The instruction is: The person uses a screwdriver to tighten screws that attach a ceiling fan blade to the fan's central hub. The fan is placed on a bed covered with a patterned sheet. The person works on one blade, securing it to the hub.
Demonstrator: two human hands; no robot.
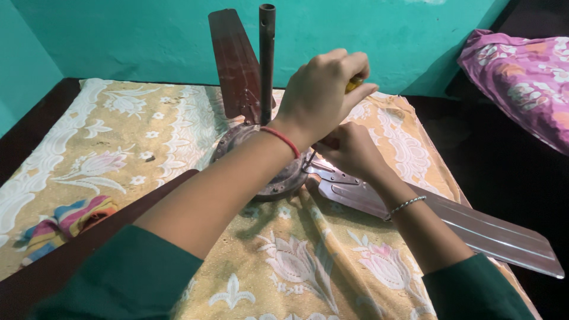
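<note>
A ceiling fan motor [277,181] lies on a yellow floral cloth [118,136], its dark rod [267,53] pointing up. One brown blade [234,59] stands behind the rod. A second, shiny blade [474,228] runs out to the right, and a third, dark blade [77,252] lies partly under my left forearm. My left hand [323,89] is closed over the yellow handle of a screwdriver [354,84] above the motor. My right hand [351,149] pinches at the blade's metal bracket [332,173] by the motor's edge, where the screwdriver's shaft comes down. The tip is hidden.
A folded multi-coloured rag [65,219] lies at the cloth's left edge. A pink floral bundle [521,77] sits at the upper right on a dark surface. A teal wall [136,35] closes the back. A small dark object [150,158] rests on the cloth.
</note>
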